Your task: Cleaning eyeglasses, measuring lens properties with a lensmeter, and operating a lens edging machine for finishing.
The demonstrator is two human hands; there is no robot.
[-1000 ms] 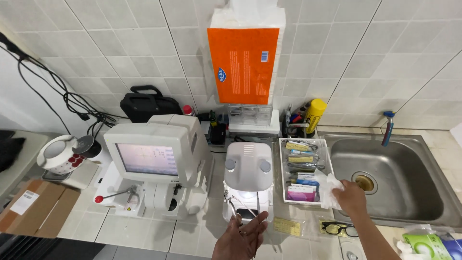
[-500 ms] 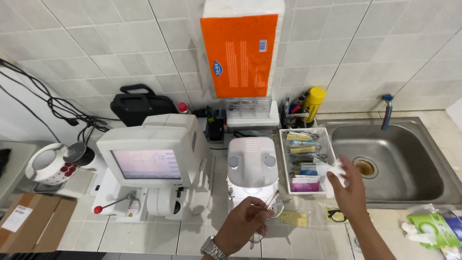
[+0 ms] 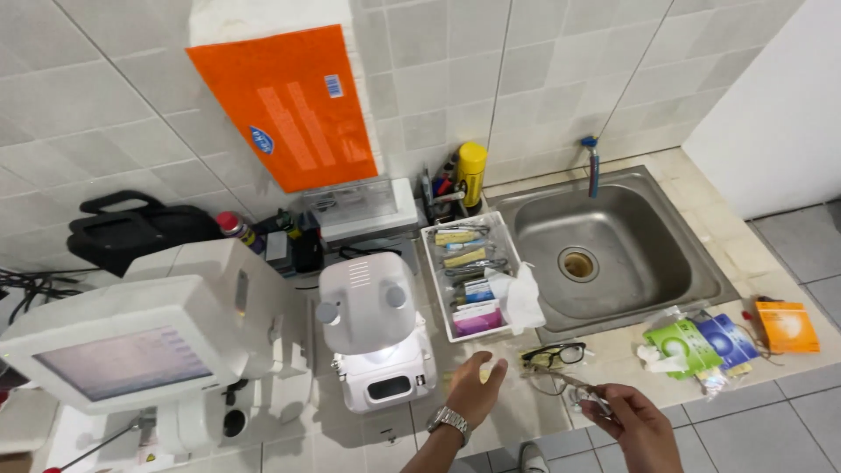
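My right hand pinches a thin wire-frame pair of glasses by 1 temple, fingers closed on it, above the tiled counter. My left hand, with a watch on the wrist, hovers half open with fingers loosely curled, holding nothing, just beside the small white machine. A black pair of glasses lies near, in front of the white tray and the steel sink.

An orange sheet is seen on pale grey tiles; black-framed glasses, a white machine and a green packet are shown.
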